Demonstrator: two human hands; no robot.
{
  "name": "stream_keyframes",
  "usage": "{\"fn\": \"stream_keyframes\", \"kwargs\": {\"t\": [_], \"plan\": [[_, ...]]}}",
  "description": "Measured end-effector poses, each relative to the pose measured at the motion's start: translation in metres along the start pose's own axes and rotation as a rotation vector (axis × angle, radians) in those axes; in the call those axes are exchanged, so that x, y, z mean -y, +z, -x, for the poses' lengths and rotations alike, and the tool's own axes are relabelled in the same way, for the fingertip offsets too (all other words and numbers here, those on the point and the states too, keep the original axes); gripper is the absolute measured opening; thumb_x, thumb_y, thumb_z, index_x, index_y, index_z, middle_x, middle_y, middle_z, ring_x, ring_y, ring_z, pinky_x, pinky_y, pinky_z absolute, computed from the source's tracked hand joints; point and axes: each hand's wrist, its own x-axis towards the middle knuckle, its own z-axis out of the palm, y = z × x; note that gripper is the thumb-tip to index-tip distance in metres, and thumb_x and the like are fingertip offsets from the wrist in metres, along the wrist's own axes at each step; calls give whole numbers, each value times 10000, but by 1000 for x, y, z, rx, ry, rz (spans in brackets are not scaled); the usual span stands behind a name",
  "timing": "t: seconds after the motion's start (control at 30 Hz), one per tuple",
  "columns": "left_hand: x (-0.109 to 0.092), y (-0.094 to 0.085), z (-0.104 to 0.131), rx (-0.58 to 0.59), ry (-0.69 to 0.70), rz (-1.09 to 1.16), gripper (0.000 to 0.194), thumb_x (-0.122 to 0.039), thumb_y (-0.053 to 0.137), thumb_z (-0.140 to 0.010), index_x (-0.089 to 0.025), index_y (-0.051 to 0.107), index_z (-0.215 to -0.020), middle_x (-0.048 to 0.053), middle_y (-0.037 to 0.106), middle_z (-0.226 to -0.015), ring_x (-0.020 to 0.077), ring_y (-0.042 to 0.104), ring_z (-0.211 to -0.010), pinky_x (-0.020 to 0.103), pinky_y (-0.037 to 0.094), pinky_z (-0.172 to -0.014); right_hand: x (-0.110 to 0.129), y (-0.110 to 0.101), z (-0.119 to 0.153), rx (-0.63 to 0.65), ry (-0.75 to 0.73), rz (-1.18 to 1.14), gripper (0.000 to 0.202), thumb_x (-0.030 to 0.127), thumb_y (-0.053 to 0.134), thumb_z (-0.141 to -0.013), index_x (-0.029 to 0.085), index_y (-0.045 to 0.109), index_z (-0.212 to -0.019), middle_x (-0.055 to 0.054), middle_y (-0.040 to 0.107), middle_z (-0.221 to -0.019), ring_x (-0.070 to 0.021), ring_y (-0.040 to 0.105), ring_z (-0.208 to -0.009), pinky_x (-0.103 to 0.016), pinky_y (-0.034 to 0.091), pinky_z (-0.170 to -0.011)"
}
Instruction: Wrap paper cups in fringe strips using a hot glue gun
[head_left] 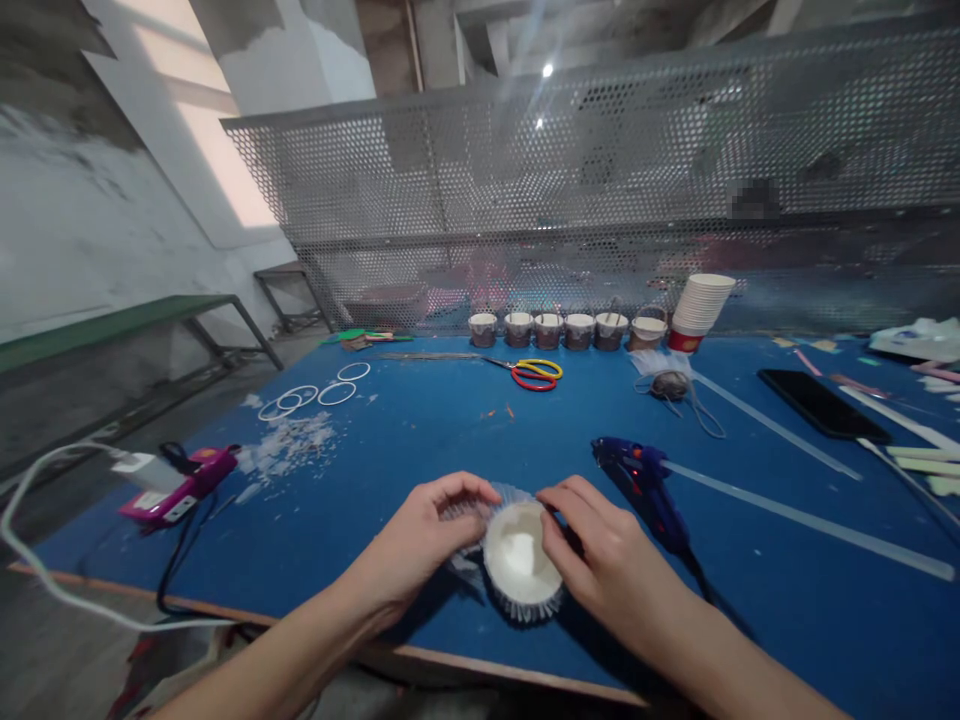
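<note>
In front of me at the table's near edge stands a small white paper cup (521, 548), its open mouth facing up. Greyish, sheer pleated trim (529, 608) runs around its outside, and a loose part bunches at the cup's left. My left hand (424, 535) is closed, thumb and fingers pinching this trim beside the rim. My right hand (600, 530) has its fingers closed on the trim and rim at the cup's upper right. A blue hot glue gun (649, 490) lies just right of my right hand, with a clear glue stick (810, 522) projecting from it.
Scissors with red and yellow handles (536, 374) lie mid-table. Several trimmed cups (579, 332) and a stack of paper cups (701, 305) line the back. White rings (337, 393) and a purple power strip (180, 490) are left; a phone (821, 403) lies right.
</note>
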Motion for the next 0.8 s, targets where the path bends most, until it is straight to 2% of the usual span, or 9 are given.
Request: {"fn": "stream_keyframes", "kwargs": {"t": [0.2, 0.37, 0.47, 0.6, 0.7, 0.8], "plan": [[-1, -1, -4, 31, -12, -125, 269, -282, 677, -657, -154, 612, -884, -22, 548, -689, 101, 463, -606, 237, 363, -591, -4, -4, -5, 51, 36, 25, 232, 146, 407, -909, 113, 636, -921, -92, 621, -798, -209, 616, -699, -355, 493, -658], [-3, -5, -12, 48, 48, -366, 375, -188, 639, -614, -174, 563, -981, -27, 522, -732, 123, 471, -658, 245, 377, -615, -5, -7, -16, 112, 76, 3, 188, 136, 469, -889, 117, 652, -923, -87, 645, -817, -202, 614, -723, -329, 470, -655], [-6, -7, -18, 18, 173, -553, 287, -195, 585, -636, -178, 620, -920, -6, 523, -757, 144, 479, -685, 262, 390, -638, -7, -9, -21, 135, 96, -39, 185, 126, 483, -892, 124, 667, -916, -81, 668, -833, -189, 619, -759, -315, 469, -692], [-17, -9, -27, 3, 349, -729, 148, -234, 589, -666, -195, 696, -761, 44, 542, -927, 187, 539, -828, 303, 424, -774, -8, -13, -28, 187, 126, -81, 220, 99, 477, -894, 140, 690, -930, -67, 686, -839, -171, 625, -773, -295, 465, -717], [-26, -10, -36, 45, 384, -712, 130, -274, 602, -687, -187, 698, -681, 68, 567, -1031, 200, 558, -879, 311, 432, -797, -9, -14, -32, 227, 149, -114, 254, 78, 468, -892, 139, 699, -982, -78, 698, -885, -177, 634, -815, -297, 463, -747], [-34, -10, -45, 147, 309, -659, 170, -308, 599, -713, -172, 688, -665, 49, 633, -858, 176, 556, -786, 279, 425, -722, -11, -13, -35, 241, 175, -162, 269, 85, 460, -894, 141, 704, -992, -87, 709, -938, -188, 642, -862, -308, 465, -786]]}}
